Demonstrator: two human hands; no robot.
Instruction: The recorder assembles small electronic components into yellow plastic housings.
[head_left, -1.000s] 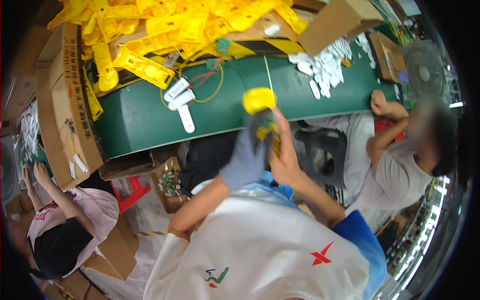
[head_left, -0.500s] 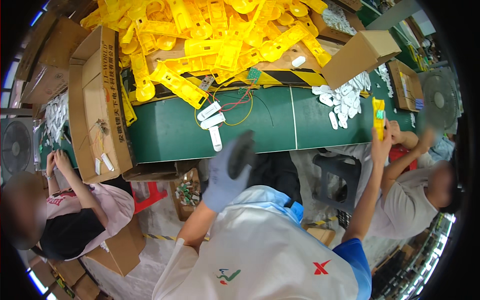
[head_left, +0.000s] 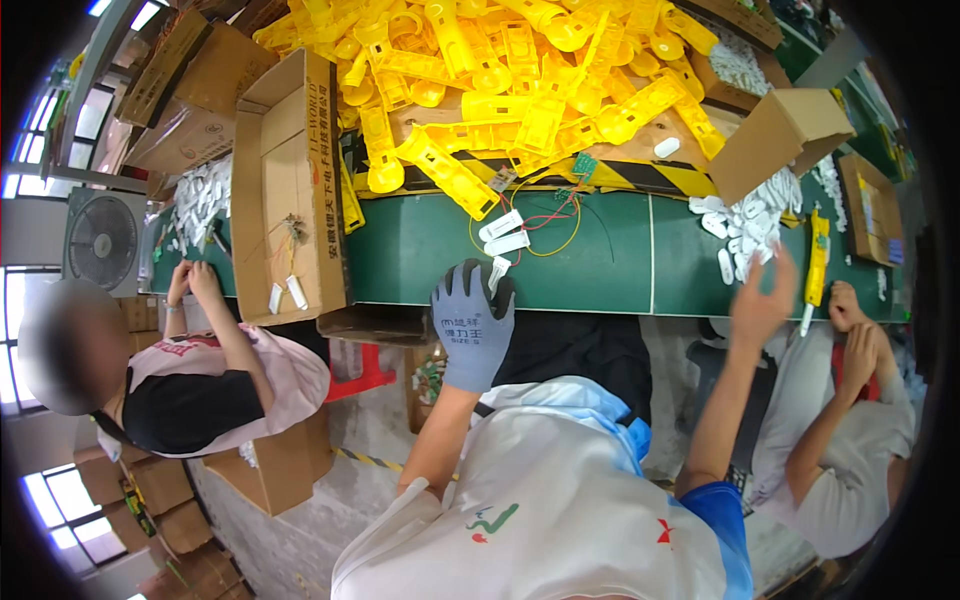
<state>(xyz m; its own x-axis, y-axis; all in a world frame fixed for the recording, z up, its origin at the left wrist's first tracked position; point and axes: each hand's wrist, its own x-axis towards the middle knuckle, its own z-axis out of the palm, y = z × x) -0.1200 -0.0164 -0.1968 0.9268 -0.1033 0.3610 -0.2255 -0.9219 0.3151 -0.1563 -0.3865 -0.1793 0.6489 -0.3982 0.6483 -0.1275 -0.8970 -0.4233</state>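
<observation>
My left hand (head_left: 472, 322) wears a grey glove and hovers at the near edge of the green table (head_left: 420, 255), fingers spread. Its fingertips are next to a small white plastic piece (head_left: 497, 272); two more white pieces (head_left: 505, 233) with red and yellow wires lie just beyond. My right hand (head_left: 763, 300) is bare, open and holds nothing. It is raised close to a heap of white parts (head_left: 745, 222). A long yellow part (head_left: 818, 258) lies on the table just right of that hand.
A large pile of yellow plastic parts (head_left: 500, 90) fills the far side. An open cardboard box (head_left: 290, 190) stands at the left and another box (head_left: 780, 130) at the right. One person (head_left: 200, 390) sits at my left and another (head_left: 850, 430) at my right. A fan (head_left: 103, 240) stands far left.
My right hand carried the yellow part from in front of me out to the right and let it go on the table. My gloved left hand moved up to the table edge.
</observation>
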